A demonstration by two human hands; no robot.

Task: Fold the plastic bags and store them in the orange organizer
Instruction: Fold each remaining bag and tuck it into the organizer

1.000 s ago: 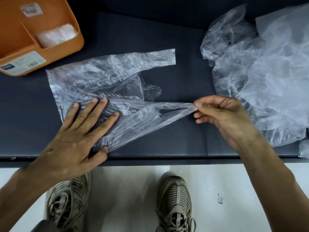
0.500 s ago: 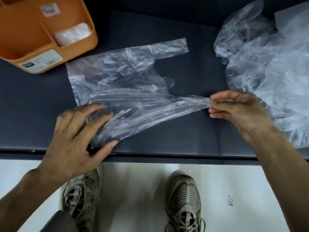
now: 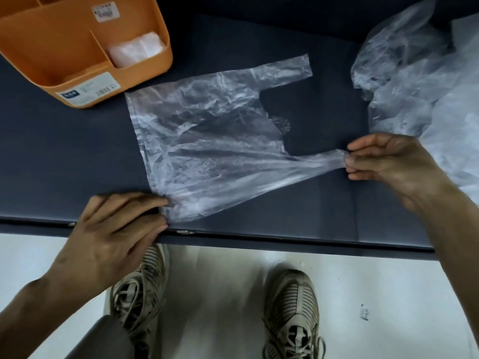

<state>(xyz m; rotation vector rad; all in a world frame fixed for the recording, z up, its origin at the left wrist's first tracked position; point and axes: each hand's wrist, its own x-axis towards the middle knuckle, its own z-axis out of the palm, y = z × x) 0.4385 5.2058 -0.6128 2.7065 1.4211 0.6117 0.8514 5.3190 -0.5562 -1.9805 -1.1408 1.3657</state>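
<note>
1. We see a clear plastic bag [image 3: 207, 141] spread on a dark table [image 3: 64, 161], its bottom seam to the left and its two handles pointing right.
2. Our left hand [image 3: 114, 237] pinches the bag's near-left corner at the table's near edge, fingers curled closed on the film.
3. Our right hand [image 3: 388, 164] holds the near handle, thumb and fingertips closed on its bunched end, so the near edge is drawn taut between the two hands.
4. The far handle [image 3: 282, 69] lies flat and free.
5. The orange organizer [image 3: 85, 53] sits at the far left, just beside the bag's far-left corner, with one folded bag [image 3: 134, 49] already in a compartment.
6. A loose pile of bags [image 3: 420, 81] waits at the far right.
7. To fold well, we judge it best to keep gentle, even tension, then carry the near edge over to meet the far edge, lining up both handles before pressing the crease flat. Pulling harder risks stretching the thin film.
</note>
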